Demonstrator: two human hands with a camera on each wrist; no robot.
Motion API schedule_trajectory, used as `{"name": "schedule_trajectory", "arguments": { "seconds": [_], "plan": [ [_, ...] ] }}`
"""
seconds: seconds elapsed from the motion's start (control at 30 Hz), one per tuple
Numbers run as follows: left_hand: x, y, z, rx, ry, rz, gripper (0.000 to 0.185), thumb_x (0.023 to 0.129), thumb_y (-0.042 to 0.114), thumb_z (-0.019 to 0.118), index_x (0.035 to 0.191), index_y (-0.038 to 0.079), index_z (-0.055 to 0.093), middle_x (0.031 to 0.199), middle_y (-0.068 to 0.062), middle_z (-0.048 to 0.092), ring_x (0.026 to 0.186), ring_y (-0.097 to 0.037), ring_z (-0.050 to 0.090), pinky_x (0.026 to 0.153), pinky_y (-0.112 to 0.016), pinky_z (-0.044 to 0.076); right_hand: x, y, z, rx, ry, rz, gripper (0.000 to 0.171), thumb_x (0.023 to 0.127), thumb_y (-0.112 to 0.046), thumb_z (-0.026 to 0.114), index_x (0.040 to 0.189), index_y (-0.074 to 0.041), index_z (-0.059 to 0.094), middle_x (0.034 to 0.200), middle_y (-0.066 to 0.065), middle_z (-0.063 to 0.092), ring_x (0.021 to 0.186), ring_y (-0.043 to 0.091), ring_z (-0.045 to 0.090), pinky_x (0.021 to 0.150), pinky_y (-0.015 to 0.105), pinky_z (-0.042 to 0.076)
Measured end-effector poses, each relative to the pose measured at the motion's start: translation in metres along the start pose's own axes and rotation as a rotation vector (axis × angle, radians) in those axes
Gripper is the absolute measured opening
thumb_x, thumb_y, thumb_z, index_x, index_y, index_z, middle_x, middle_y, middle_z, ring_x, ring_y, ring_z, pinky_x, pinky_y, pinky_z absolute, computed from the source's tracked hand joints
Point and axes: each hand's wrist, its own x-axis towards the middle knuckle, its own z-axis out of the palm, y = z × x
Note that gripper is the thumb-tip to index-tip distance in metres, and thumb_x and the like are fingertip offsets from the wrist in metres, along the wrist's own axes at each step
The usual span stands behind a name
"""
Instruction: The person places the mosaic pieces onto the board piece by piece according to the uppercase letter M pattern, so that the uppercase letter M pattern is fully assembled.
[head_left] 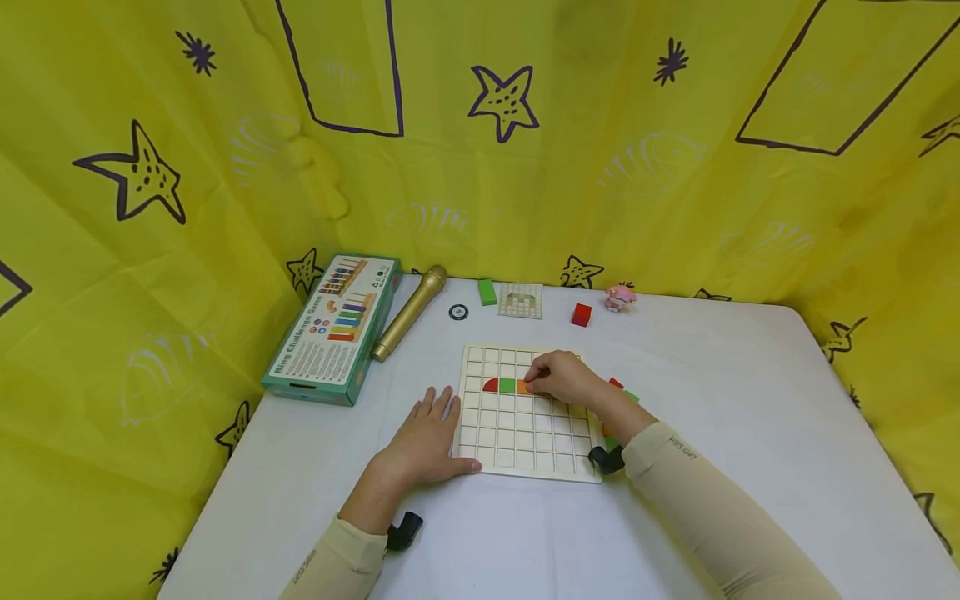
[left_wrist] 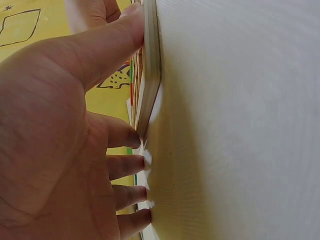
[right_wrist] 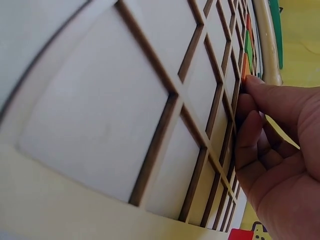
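A wooden grid board (head_left: 486, 437) lies flat on the table, and a row of coloured tiles sits in its cells. In that row are a red tile with a rounded corner (head_left: 491, 385), a green square tile (head_left: 507, 386) and an orange tile (head_left: 522, 387). My right hand (head_left: 564, 377) pinches the orange tile with thumb and fingertips at its cell; the fingers partly hide it. My left hand (head_left: 427, 442) lies spread at the board's left side. Its thumb (left_wrist: 112, 42) rests on the board's near edge, and the other fingertips touch the tabletop.
Behind the board lie a pattern card (head_left: 521, 302), a green block (head_left: 487, 292), a red cube (head_left: 581, 314), a round chip (head_left: 458, 312) and a pink figurine (head_left: 620, 297). A gold microphone (head_left: 411, 312) and a game box (head_left: 330, 333) lie left. Several coloured pieces (head_left: 632, 397) are partly hidden by my right arm.
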Motion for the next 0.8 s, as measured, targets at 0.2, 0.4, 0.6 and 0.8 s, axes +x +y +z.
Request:
{"name": "schedule_trajectory", "arguments": {
  "seconds": [0.2,0.4,0.6,0.8],
  "plan": [
    [0.001,-0.001,0.001,-0.002,0.003,-0.004,0.110,0.081,0.067,0.071,0.156,-0.002,0.029,0.165,-0.019,0.020,0.151,-0.043,0.011,0.120,-0.053,0.019,0.000,0.003,-0.002,0.013,-0.007,-0.010,0.007,0.093,-0.020,0.074,0.098,-0.016,0.076,0.101,-0.002,0.070,0.096,0.020,0.057,0.090,0.039,0.049],
    [0.002,-0.001,0.002,-0.006,0.004,-0.005,0.111,0.081,0.067,0.071,0.157,-0.002,0.029,0.165,-0.019,0.020,0.151,-0.043,0.011,0.120,-0.053,0.019,-0.003,0.005,-0.009,0.065,-0.004,0.012,0.011,0.093,-0.021,0.074,0.102,-0.015,0.076,0.102,0.000,0.069,0.097,0.023,0.056,0.091,0.037,0.048],
    [0.001,-0.001,0.001,0.008,0.003,0.002,0.111,0.081,0.067,0.071,0.156,-0.003,0.029,0.164,-0.020,0.020,0.151,-0.044,0.012,0.120,-0.053,0.020,-0.011,0.009,-0.019,0.047,0.025,-0.001,0.015,0.095,-0.022,0.072,0.106,-0.012,0.076,0.100,0.000,0.069,0.091,0.022,0.056,0.084,0.035,0.048],
    [0.001,-0.001,0.002,0.007,0.011,0.009,0.110,0.081,0.067,0.070,0.155,-0.004,0.030,0.164,-0.021,0.021,0.150,-0.045,0.012,0.120,-0.053,0.020,-0.019,0.012,-0.025,0.062,0.051,0.001,0.017,0.094,-0.021,0.072,0.107,-0.011,0.075,0.099,0.002,0.069,0.091,0.023,0.055,0.083,0.035,0.047]
  ]
}}
